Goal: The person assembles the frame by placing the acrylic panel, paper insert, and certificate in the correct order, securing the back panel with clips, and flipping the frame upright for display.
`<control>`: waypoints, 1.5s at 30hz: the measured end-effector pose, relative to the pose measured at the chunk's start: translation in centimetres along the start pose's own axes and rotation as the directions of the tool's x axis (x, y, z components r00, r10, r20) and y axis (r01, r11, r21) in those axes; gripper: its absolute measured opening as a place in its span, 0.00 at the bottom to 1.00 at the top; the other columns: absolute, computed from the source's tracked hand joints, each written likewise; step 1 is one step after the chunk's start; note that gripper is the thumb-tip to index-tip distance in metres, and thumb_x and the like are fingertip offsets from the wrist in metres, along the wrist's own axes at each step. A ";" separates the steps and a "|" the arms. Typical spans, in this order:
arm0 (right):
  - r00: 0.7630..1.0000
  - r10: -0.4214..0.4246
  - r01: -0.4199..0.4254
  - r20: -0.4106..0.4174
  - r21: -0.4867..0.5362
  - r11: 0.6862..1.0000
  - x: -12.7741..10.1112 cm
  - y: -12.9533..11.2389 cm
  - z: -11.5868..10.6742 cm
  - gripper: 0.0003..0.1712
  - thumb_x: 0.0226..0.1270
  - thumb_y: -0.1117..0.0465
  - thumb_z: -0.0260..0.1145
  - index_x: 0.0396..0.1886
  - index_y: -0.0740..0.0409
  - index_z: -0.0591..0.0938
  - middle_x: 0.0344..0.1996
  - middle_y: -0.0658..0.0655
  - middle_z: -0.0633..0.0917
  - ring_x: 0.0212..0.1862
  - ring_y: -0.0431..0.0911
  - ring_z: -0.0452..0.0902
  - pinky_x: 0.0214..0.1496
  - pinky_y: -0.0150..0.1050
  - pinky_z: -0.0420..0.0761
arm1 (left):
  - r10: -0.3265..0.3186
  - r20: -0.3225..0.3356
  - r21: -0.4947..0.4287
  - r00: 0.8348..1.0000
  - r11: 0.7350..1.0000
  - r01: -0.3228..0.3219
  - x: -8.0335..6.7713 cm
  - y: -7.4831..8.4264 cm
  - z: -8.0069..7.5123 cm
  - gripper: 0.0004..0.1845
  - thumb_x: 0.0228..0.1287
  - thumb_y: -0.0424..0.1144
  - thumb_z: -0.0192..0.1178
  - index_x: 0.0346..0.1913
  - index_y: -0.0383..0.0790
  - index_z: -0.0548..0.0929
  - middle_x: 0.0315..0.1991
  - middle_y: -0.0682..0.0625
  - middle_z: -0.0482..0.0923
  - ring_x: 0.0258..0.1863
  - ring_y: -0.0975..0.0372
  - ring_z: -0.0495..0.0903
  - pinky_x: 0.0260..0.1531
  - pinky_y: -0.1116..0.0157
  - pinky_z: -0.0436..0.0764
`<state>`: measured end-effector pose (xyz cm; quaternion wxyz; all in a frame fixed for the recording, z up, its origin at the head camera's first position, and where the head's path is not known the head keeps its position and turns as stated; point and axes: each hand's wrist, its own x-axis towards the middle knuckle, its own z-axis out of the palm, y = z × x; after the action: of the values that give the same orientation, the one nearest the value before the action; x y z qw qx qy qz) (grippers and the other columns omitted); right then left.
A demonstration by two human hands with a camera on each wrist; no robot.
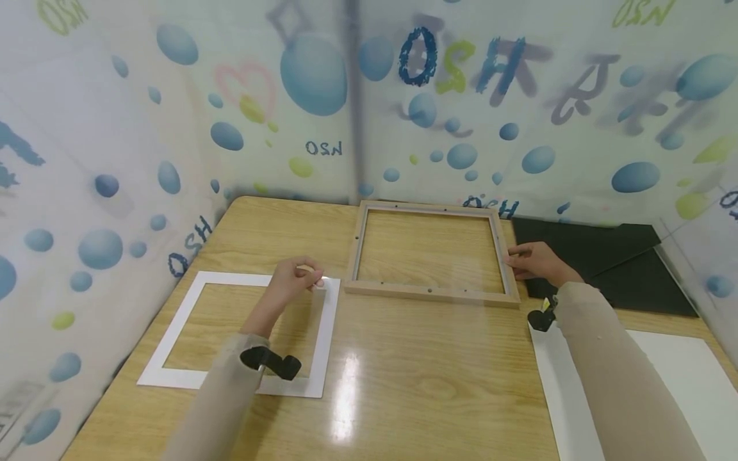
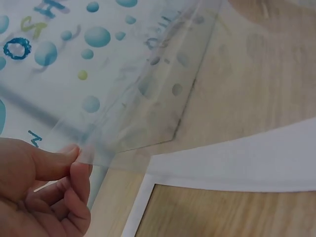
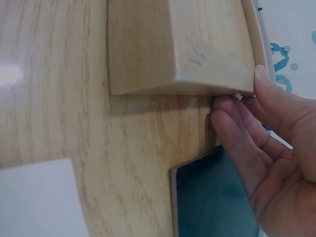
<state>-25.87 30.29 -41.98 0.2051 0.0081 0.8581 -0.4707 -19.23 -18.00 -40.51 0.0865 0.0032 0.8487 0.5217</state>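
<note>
Glossy wood table (image 1: 403, 384), clear plastic sheet (image 2: 128, 94)

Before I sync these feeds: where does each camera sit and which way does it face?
Head: worn high, looks down at the table; both forearms and hands show.
Left wrist: looks past the left hand pinching a clear sheet above the white mat.
Right wrist: looks at the right hand on the wooden frame.
Head and right wrist share the frame.

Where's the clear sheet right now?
In the head view the clear sheet spans above the wooden frame, pinched by the left hand and the right hand.
</note>
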 end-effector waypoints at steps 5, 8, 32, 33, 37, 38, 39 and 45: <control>1.000 -0.008 0.008 0.004 0.005 1.000 -0.2 -0.1 -0.1 0.33 0.66 0.61 0.59 0.62 0.80 0.60 0.29 0.50 0.81 0.29 0.38 0.79 0.37 0.38 0.81 | 0.001 -0.006 -0.016 1.000 1.000 -0.001 1.6 0.8 -0.9 0.11 0.64 0.32 0.55 0.44 0.25 0.76 0.29 0.38 0.82 0.30 0.48 0.81 0.24 0.69 0.74; 1.000 -0.011 0.011 0.004 0.000 1.000 -0.2 0.0 -0.1 0.33 0.66 0.61 0.59 0.62 0.79 0.60 0.29 0.50 0.81 0.29 0.38 0.79 0.38 0.38 0.81 | 0.004 -0.019 -0.041 1.000 0.999 -0.004 2.6 1.1 -1.3 0.10 0.64 0.31 0.55 0.43 0.25 0.76 0.31 0.36 0.81 0.30 0.50 0.81 0.24 0.71 0.76; 1.000 -0.018 0.018 -0.016 -0.011 1.000 0.0 0.4 -0.2 0.34 0.65 0.58 0.60 0.61 0.79 0.61 0.34 0.56 0.82 0.30 0.38 0.79 0.37 0.39 0.81 | -0.024 -0.164 -0.211 0.986 0.977 -0.012 10.2 5.2 -2.0 0.09 0.61 0.26 0.56 0.42 0.22 0.76 0.21 0.49 0.80 0.21 0.65 0.80 0.28 0.73 0.79; 1.000 -0.020 0.020 -0.016 -0.010 1.000 0.0 0.4 -0.2 0.35 0.65 0.58 0.60 0.61 0.80 0.61 0.34 0.56 0.82 0.30 0.38 0.79 0.37 0.39 0.81 | -0.023 -0.168 -0.201 0.985 0.980 -0.011 10.5 5.3 -2.0 0.09 0.61 0.26 0.56 0.42 0.22 0.76 0.22 0.48 0.79 0.22 0.64 0.80 0.28 0.72 0.79; 0.999 -0.031 0.031 -0.012 0.000 1.000 0.2 0.7 -0.3 0.34 0.66 0.60 0.60 0.61 0.80 0.61 0.34 0.57 0.82 0.30 0.39 0.79 0.37 0.39 0.81 | -0.033 -0.170 -0.162 0.985 0.987 0.005 11.7 5.8 -1.6 0.07 0.62 0.27 0.55 0.41 0.25 0.77 0.28 0.42 0.80 0.26 0.60 0.80 0.32 0.69 0.79; 0.999 -0.037 0.037 -0.009 0.002 0.999 0.2 0.7 -0.3 0.34 0.66 0.60 0.59 0.61 0.80 0.61 0.34 0.57 0.82 0.30 0.39 0.79 0.38 0.39 0.81 | -0.036 -0.166 -0.163 0.986 0.987 0.009 12.0 5.9 -1.4 0.08 0.62 0.27 0.55 0.42 0.25 0.77 0.30 0.40 0.80 0.26 0.61 0.80 0.34 0.68 0.79; 0.999 -0.040 0.040 -0.008 0.003 0.999 0.2 0.7 -0.3 0.33 0.66 0.60 0.59 0.61 0.81 0.61 0.33 0.56 0.82 0.30 0.39 0.79 0.38 0.39 0.81 | -0.038 -0.160 -0.163 0.986 0.987 0.011 12.3 6.0 -1.3 0.08 0.62 0.27 0.54 0.42 0.25 0.76 0.32 0.40 0.79 0.28 0.59 0.80 0.37 0.66 0.79; 0.996 -0.094 0.094 0.006 0.051 0.994 0.0 0.8 -0.4 0.35 0.62 0.56 0.63 0.59 0.79 0.65 0.30 0.57 0.82 0.29 0.42 0.80 0.35 0.39 0.82 | -0.070 -0.132 -0.175 0.989 0.983 0.046 14.9 5.7 0.1 0.07 0.60 0.25 0.53 0.40 0.27 0.77 0.37 0.38 0.78 0.35 0.54 0.82 0.38 0.63 0.79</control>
<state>-25.80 31.09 -42.46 0.1861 -0.0290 0.8444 -0.5015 -34.37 -13.93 -37.64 0.0427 -0.0650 0.8043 0.5891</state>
